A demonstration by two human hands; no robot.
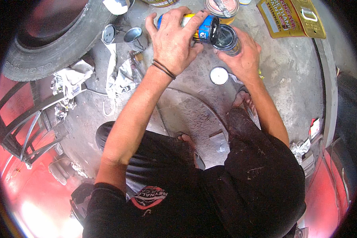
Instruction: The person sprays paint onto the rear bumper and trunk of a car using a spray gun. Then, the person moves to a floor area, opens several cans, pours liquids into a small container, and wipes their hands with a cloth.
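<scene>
My left hand (171, 45) is wrapped over a blue and yellow paint can (204, 29), tipped on its side with its dark-smeared mouth to the right. That mouth rests at or just above the rim of a small open can (228, 36), which my right hand (246, 56) grips from its right side. Dark grey paint or a similar liquid coats the inside of the small can. Whether anything flows between the two cans is hard to make out. Just below them on the concrete is a round white lid or cup (219, 75).
Left of my hands stand a paint-stained cup (135, 38) and a round grey-smeared lid (109, 34). A tyre (43, 59) lies at the far left, near crumpled paper (77, 73). At the back are a pink-topped can (220, 7) and a gold rectangular can (289, 20). A hose (200, 101) crosses the floor.
</scene>
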